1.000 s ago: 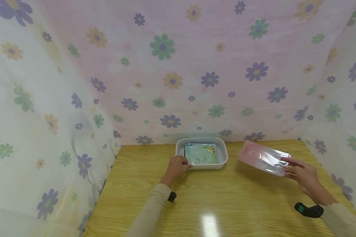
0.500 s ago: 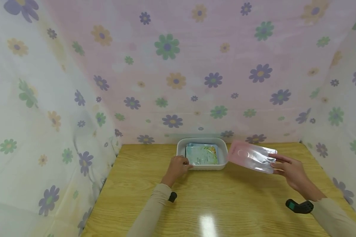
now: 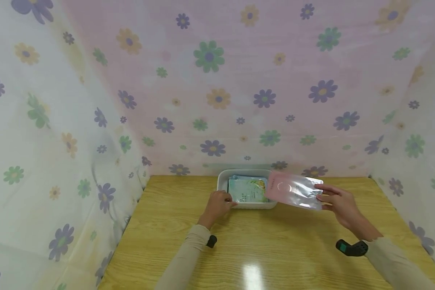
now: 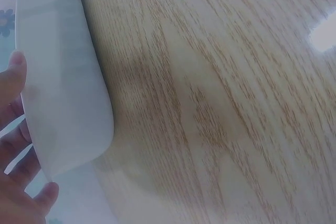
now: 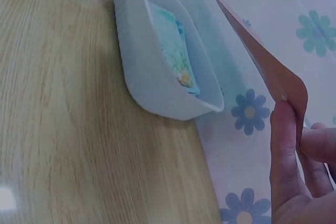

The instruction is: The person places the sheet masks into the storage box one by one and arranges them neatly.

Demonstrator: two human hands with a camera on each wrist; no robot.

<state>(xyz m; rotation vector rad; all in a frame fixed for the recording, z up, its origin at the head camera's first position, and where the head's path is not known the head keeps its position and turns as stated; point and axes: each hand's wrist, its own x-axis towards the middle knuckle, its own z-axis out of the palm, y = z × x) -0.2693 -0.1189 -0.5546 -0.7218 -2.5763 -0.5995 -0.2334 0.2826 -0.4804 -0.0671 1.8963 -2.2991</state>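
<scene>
My left hand grips the front left rim of a white plastic tub at the back of the table. In the left wrist view, thumb and fingers reach the rim of the tub wall. Inside lie several pale green and blue flat packets with a floral print. My right hand pinches the right end of a flat pink and silver pouch. Its pink end overlaps the tub's right side in the head view. The right wrist view shows the pouch edge-on, raised above the table beside the tub.
The wood-grain table ends just behind the tub, against a pink flowered cloth. More flowered cloth hangs on the left and right. Black straps with cameras sit on both wrists.
My right hand has moved left with the pouch, from right of the tub until the pouch overlaps its right side. My left hand stays on the rim; the view has shifted slightly.
</scene>
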